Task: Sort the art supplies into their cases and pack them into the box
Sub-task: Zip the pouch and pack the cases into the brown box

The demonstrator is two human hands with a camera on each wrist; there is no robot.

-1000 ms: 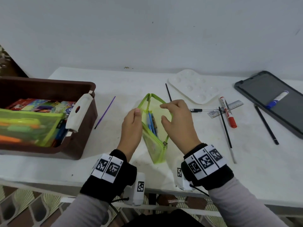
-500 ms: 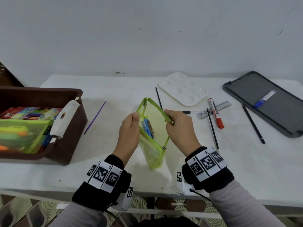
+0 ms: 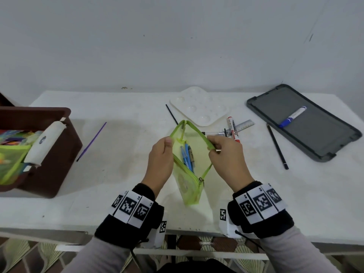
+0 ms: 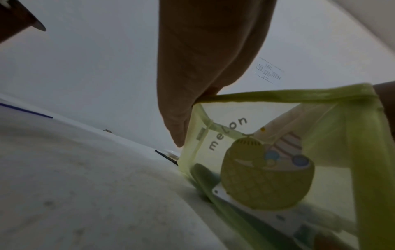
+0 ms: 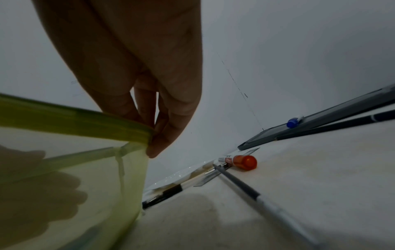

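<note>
Near the front edge of the white table, at its middle, the person holds a green mesh pouch upright with its unzipped mouth spread wide. The left hand pinches one side of the rim and the right hand pinches the other, fingers curled on the green binding. Blue pens stand inside the pouch. At the left edge sits the brown box, already holding a second green pouch and a white rolled case propped on its rim. A purple stick lies between box and hands. Farther back, right of centre, lie a red-capped marker, a ruler and a white paint palette. Towards the right edge a black pencil rests beside a grey tray carrying a blue marker.
</note>
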